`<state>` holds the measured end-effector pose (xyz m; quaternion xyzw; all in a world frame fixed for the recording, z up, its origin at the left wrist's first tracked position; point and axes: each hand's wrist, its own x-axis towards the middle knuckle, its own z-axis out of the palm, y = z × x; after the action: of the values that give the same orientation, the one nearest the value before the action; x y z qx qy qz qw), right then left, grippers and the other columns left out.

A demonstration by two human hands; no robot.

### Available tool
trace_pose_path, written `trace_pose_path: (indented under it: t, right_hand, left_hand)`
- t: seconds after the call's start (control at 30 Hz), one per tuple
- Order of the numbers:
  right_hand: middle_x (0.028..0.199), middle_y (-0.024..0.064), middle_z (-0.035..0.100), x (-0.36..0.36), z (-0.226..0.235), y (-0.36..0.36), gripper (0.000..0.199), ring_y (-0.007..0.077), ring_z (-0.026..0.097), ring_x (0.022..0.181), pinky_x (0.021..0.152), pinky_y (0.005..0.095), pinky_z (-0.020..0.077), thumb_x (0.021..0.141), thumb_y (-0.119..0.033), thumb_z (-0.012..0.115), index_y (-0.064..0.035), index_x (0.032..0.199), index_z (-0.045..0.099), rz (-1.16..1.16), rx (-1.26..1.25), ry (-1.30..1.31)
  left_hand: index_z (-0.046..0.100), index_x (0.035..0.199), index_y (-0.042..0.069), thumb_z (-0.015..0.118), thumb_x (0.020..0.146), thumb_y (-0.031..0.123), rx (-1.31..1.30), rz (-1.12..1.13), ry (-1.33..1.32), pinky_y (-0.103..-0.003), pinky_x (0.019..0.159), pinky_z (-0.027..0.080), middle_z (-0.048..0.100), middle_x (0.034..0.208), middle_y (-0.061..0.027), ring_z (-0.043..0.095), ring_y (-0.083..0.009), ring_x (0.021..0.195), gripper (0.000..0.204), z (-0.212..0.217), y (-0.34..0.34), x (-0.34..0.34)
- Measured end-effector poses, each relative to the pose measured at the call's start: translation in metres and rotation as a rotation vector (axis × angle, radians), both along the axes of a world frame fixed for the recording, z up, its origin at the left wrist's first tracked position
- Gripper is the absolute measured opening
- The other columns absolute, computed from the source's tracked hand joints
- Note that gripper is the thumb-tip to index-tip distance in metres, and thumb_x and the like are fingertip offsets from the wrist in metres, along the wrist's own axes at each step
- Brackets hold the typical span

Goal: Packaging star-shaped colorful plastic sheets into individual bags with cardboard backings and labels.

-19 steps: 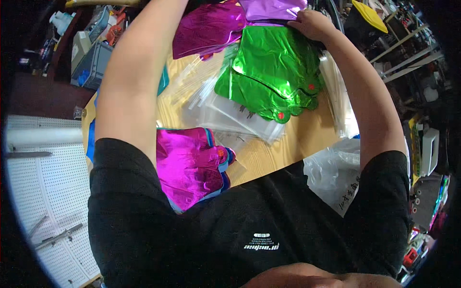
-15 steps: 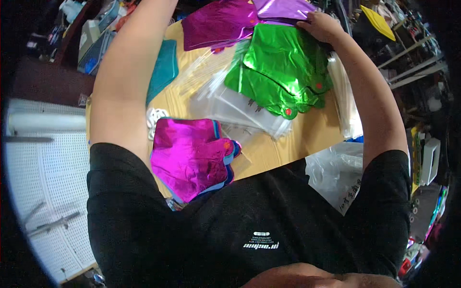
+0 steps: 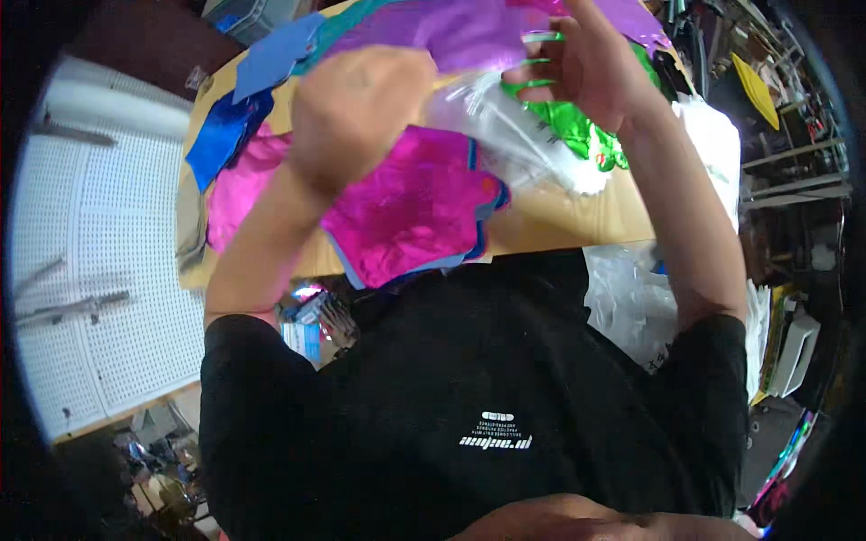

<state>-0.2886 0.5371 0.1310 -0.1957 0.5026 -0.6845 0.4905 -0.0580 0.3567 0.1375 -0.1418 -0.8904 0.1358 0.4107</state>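
My left hand [image 3: 365,113], smeared by motion, is closed at the edge of a purple foil balloon [image 3: 451,36], flat and also blurred, that stretches off to its right. Below that hand lies a stack of flat magenta foil balloons [image 3: 406,207] with blue edges showing beneath. My right hand [image 3: 586,77] is raised with its fingers apart and nothing visible in them. Partly behind it are green foil balloons [image 3: 577,131]. Clear plastic bags [image 3: 501,131] lie between the magenta and green piles.
On the table [image 3: 568,221], blue foil pieces [image 3: 225,135] and a pink foil piece [image 3: 239,189] lie at the left. A clear plastic bag [image 3: 622,293] hangs at the near right edge. White perforated panel [image 3: 126,234] stands left of the table.
My left hand has come back toward me from the far side, with the purple foil balloon. My right hand has left the far pile and spread its fingers. The view has shifted.
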Motion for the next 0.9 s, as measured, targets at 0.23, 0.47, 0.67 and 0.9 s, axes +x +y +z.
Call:
trace_pose_path:
  t: [0.23, 0.47, 0.67, 0.9]
  right_hand:
    - [0.103, 0.0117, 0.072, 0.076, -0.041, 0.004, 0.063, 0.0181, 0.073, 0.088, 0.075, 0.0306, 0.0575, 0.09, -0.001, 0.076, 0.0014, 0.146, 0.048, -0.094, 0.139, 0.518]
    - [0.089, 0.011, 0.073, 0.134, -0.067, 0.022, 0.055, 0.0144, 0.071, 0.081, 0.069, 0.0277, 0.0569, 0.092, -0.002, 0.076, 0.0021, 0.14, 0.051, -0.048, 0.255, 0.747]
    - [0.085, 0.009, 0.073, 0.146, -0.095, 0.031, 0.039, 0.0147, 0.07, 0.075, 0.065, 0.0309, 0.0547, 0.087, -0.007, 0.082, -0.0004, 0.121, 0.065, -0.1, 0.314, 1.064]
    - [0.092, 0.0159, 0.07, 0.156, -0.104, 0.035, 0.029, 0.0343, 0.07, 0.08, 0.072, 0.0439, 0.0564, 0.083, -0.017, 0.083, -0.0055, 0.106, 0.071, -0.224, 0.245, 1.514]
  left_hand:
    - [0.074, 0.102, 0.007, 0.07, 0.082, 0.012, 0.13, -0.003, -0.211, -0.036, 0.078, 0.06, 0.075, 0.104, -0.0081, 0.075, -0.0251, 0.094, 0.021, -0.046, 0.051, 0.087]
    - [0.075, 0.105, 0.004, 0.076, 0.076, 0.009, 0.504, 0.232, -0.441, -0.044, 0.1, 0.055, 0.073, 0.119, -0.0112, 0.07, -0.0307, 0.115, 0.029, -0.094, 0.06, 0.15]
    - [0.075, 0.108, 0.004, 0.082, 0.081, 0.027, 0.57, 0.307, -0.518, -0.045, 0.105, 0.052, 0.073, 0.124, -0.0117, 0.067, -0.0313, 0.122, 0.037, -0.094, 0.058, 0.171]
    - [0.073, 0.115, 0.001, 0.085, 0.08, 0.05, 0.702, 0.241, -0.522, -0.049, 0.109, 0.047, 0.067, 0.135, -0.0164, 0.061, -0.0375, 0.128, 0.061, -0.087, 0.056, 0.172]
